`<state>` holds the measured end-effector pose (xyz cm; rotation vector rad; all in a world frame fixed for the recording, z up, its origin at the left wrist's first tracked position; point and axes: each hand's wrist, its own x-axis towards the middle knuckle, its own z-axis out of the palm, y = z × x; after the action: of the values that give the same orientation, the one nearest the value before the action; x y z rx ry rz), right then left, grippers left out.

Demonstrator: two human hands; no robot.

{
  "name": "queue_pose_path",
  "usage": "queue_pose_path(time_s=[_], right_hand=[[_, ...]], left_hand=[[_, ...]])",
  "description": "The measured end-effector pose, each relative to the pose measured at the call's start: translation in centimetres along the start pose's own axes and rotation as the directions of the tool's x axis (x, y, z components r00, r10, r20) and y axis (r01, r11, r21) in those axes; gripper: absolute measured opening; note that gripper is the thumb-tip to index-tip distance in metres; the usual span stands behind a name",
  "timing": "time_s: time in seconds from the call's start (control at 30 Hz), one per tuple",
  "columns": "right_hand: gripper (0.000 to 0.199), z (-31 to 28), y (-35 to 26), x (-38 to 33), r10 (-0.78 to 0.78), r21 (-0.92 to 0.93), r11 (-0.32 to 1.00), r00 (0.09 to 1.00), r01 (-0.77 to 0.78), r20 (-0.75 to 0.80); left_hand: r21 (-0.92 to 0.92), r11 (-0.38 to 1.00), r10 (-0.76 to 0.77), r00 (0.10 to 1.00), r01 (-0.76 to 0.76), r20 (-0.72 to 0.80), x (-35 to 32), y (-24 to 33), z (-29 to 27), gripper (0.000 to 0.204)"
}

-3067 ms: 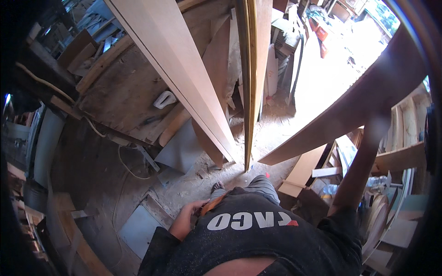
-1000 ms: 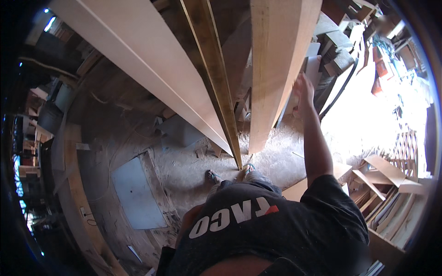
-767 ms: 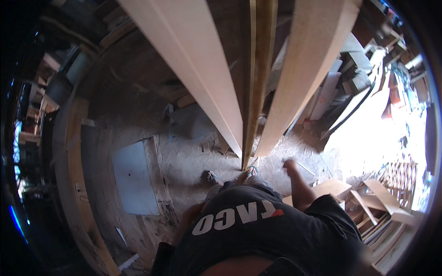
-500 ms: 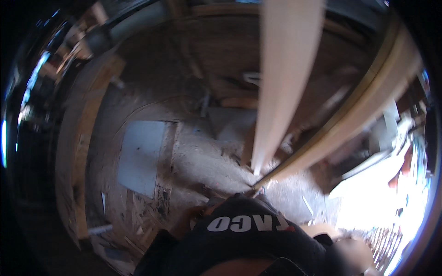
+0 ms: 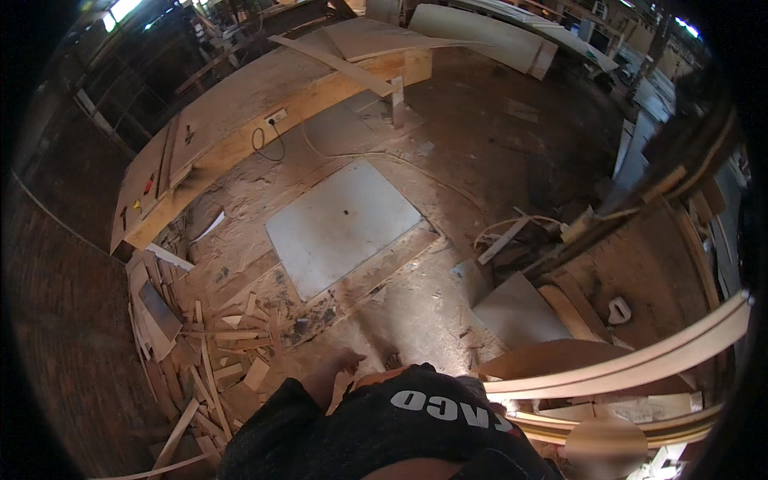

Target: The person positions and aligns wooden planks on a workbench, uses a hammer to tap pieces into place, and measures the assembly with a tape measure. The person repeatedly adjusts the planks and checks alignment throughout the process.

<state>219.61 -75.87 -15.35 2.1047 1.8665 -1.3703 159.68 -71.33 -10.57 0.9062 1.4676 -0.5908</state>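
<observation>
My left hand (image 5: 349, 362) hangs low beside my dark shirt (image 5: 360, 416). It looks empty, with its small visible fingers loosely apart, above the dusty floor. At my right side a long pale wooden board (image 5: 632, 370) with a dark lengthwise line runs out to the right. Below it lies a second long wooden strip (image 5: 640, 432). My right hand does not show; my body and the boards cover that side.
A long wooden workbench (image 5: 232, 148) with hand tools stands at the far left. A white panel (image 5: 344, 228) lies on the floor ahead. Wood offcuts (image 5: 232, 340) are heaped at the left. A cable (image 5: 400, 160) crosses the floor. Stacked boards (image 5: 640, 192) fill the right.
My view has turned, bringing the whole workbench into sight. The long boards that rose steeply ahead of me now lie toward the lower right. My left hand has come into clearer view.
</observation>
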Motion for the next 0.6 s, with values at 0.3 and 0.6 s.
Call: queue_pose_path(time_s=[0.3, 0.6], right_hand=[[0.032, -6.2, -12.6, 16.3, 0.066, 0.417, 0.903, 0.992, -0.106, 0.110], [0.033, -15.0, -17.8, 40.4, -0.088, -0.457, 0.854, 0.935, 0.249, 0.344]], left_hand=[[0.267, 0.944, 0.287, 0.885, -0.195, -0.368, -0.9, -7.0, -6.2, 0.025], [-0.461, 0.848, 0.029, 0.891, -0.262, -0.453, -1.9, -3.0, -10.8, 0.024]])
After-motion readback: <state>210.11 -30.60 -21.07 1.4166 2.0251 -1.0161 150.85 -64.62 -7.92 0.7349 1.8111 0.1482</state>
